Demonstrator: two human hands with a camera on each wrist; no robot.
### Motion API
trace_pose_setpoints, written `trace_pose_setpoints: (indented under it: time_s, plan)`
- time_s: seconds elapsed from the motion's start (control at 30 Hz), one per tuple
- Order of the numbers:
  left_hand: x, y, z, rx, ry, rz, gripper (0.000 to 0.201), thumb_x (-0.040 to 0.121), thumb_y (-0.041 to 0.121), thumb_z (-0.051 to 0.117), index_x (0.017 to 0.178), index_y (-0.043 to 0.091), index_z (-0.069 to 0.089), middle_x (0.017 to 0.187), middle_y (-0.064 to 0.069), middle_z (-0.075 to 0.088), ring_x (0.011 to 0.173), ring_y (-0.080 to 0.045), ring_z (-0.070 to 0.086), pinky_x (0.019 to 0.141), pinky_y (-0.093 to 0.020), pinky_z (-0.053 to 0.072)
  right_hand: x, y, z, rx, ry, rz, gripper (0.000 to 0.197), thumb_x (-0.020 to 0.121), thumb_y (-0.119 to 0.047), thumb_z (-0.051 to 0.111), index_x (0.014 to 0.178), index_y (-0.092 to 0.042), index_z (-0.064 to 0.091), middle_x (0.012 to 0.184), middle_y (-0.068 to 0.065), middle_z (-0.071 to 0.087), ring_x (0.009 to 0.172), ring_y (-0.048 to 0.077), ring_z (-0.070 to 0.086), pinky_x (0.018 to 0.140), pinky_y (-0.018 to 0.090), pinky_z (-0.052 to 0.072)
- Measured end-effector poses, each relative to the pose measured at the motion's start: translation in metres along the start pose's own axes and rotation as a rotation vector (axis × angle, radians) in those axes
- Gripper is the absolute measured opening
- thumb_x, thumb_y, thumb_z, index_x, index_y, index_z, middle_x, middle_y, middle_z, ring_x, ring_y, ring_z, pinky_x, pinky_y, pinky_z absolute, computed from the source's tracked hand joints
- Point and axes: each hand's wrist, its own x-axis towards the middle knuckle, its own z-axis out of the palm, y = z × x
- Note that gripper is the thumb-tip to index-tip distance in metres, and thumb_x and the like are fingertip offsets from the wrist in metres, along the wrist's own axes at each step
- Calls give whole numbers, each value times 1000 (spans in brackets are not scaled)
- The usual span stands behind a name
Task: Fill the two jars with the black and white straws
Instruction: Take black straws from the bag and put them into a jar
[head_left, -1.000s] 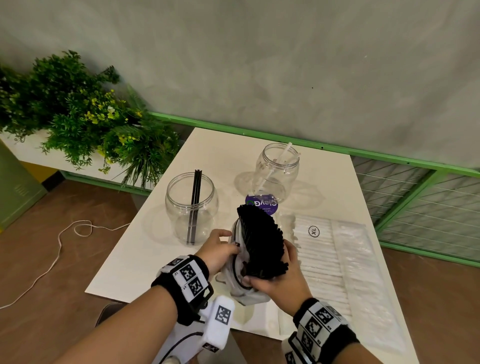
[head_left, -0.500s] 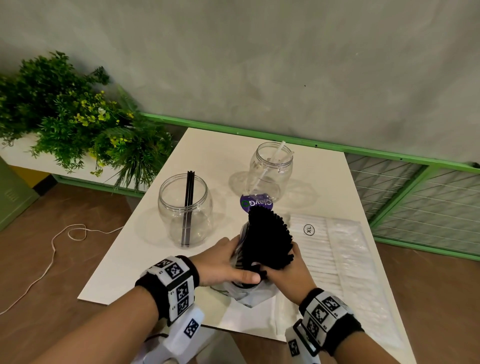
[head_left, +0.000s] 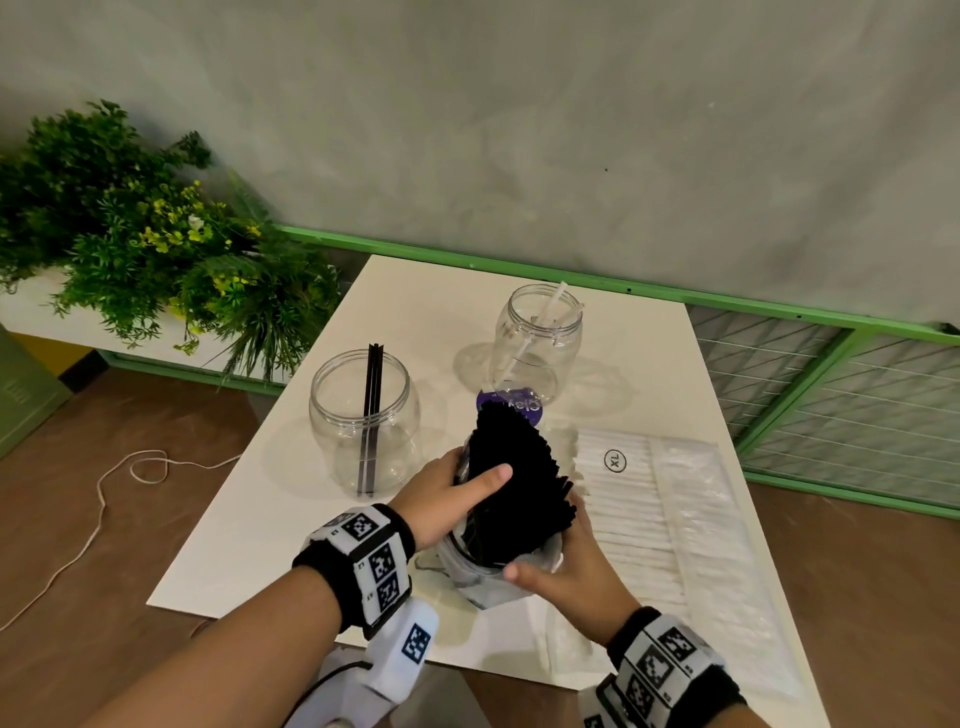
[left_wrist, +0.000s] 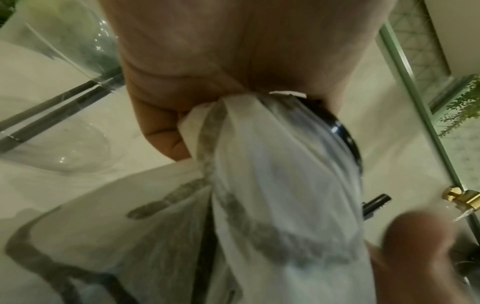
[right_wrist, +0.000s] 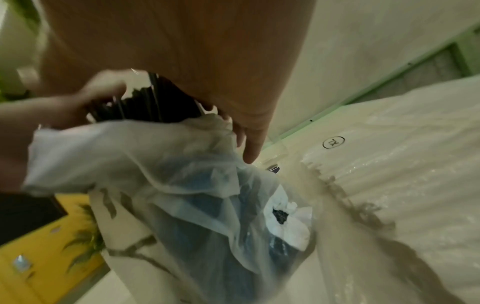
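A white table stands against a grey wall, leafy plants to its left. Above its near edge the left hand grips a fanned bundle of thin, matte black straws, thumb laid across them. The right hand clutches the crinkled translucent bag round their lower ends. Beyond, a wide clear jar holds a few black straws; a narrower jar holds one white straw. A flat pack of white straws lies just right of the hands.
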Motion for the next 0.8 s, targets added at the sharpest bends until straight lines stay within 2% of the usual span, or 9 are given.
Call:
trace_pose_setpoints:
  time_s: [0.07,0.1,0.17,0.23,0.33,0.47,0.67,0.73,0.8]
  plan:
    - [0,0,0,-13,-6,-7,85,63,84,53,130,30,50,120,15,62,112,0,57,101,-30,44,4,0,4,-79,27,-17,104,58,-80,64,144,-33,30,147,-8,22,125,-26,16,100,-2,20]
    - [-2,1,1,-21,-13,-12,86,63,84,53,130,29,49,121,15,62,111,0,57,99,-27,44,6,-1,5,-87,52,-3,100,56,-83,63,141,-39,31,146,-3,25,126,-25,18,101,0,22]
    - [-5,5,2,-34,-30,-19,86,63,82,53,129,28,49,121,15,61,110,2,56,92,-19,43,13,2,6,-123,125,8,92,53,-84,65,133,-58,27,144,2,32,134,-1,29,110,24,33]
    - [-8,10,4,-38,-48,-27,78,67,76,55,128,27,48,121,14,60,110,4,55,88,-15,41,21,5,8,-265,199,5,104,53,-88,58,142,-46,24,148,-1,28,136,16,29,112,43,30]
    - [-9,19,6,-33,-44,-20,55,81,59,58,124,27,46,115,15,60,106,7,54,86,-13,43,32,-14,8,-378,204,-118,114,61,-87,49,151,-25,14,155,-4,19,142,12,18,116,37,18]
    - [-12,19,-5,-25,10,12,69,72,60,58,129,23,43,116,12,60,106,4,56,82,-13,44,44,-30,12,-319,106,-217,107,69,-71,59,150,-30,1,158,-4,13,144,7,12,118,30,17]
    - [-15,19,-6,-213,-78,-78,65,80,69,46,128,26,49,121,9,63,112,-3,58,98,-28,45,39,-17,16,-306,164,-174,117,59,-64,74,151,-28,10,152,-8,19,138,5,22,110,14,18]
    - [-18,18,-7,-211,-160,-39,58,79,56,59,128,28,46,122,13,61,111,5,57,92,-18,47,38,-11,17,-275,225,-172,111,63,-67,70,150,-25,16,149,-4,25,136,7,26,112,20,23]
    - [-21,15,-7,-137,-225,28,70,71,34,77,130,28,41,125,15,57,116,6,53,94,-15,43,37,-8,17,-237,252,-139,105,64,-62,67,149,-23,20,148,-2,27,135,8,28,111,23,25]
